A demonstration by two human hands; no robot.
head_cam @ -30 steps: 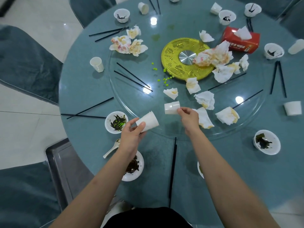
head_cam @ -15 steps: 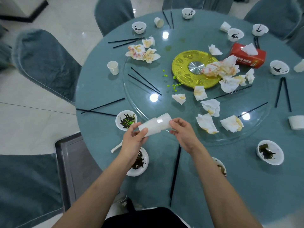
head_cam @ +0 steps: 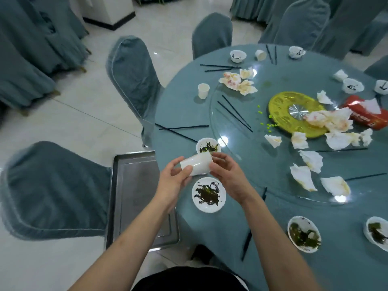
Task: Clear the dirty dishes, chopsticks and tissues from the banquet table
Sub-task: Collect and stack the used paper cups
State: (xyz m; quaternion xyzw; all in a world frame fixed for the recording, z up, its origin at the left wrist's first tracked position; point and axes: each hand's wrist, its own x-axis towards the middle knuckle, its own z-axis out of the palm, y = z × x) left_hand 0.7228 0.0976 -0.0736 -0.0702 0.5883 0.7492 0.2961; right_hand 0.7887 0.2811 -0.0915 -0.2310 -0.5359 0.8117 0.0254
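Both hands share the grip on a white plastic cup (head_cam: 196, 164): the left hand (head_cam: 172, 182) curls thumb and fingers round its closed base end, and the right hand (head_cam: 227, 177) pinches it at the mouth end. Whether it is one cup or several nested cannot be told. It is held on its side in the air above the near edge of the round surface under a blue-grey cloth (head_cam: 273, 238), over a white plate smeared with dark greens (head_cam: 209, 195). Its long axis runs left to right, base toward the left and slightly lower, mouth toward the right, partly hidden by the right fingers.

A clear glass turntable (head_cam: 241, 143) sits on the surface, carrying a yellow centre disc (head_cam: 281, 114), crumpled stained tissues (head_cam: 303, 177), black chopsticks (head_cam: 235, 113) and a red tissue box (head_cam: 369, 114), cut off at the right edge. Small white bowls (head_cam: 304, 234) ring the rim. A metal tray (head_cam: 134, 194) lies beside the surface on the left, above a pale tiled floor (head_cam: 63, 118), among chairs in blue-grey covers (head_cam: 134, 76).
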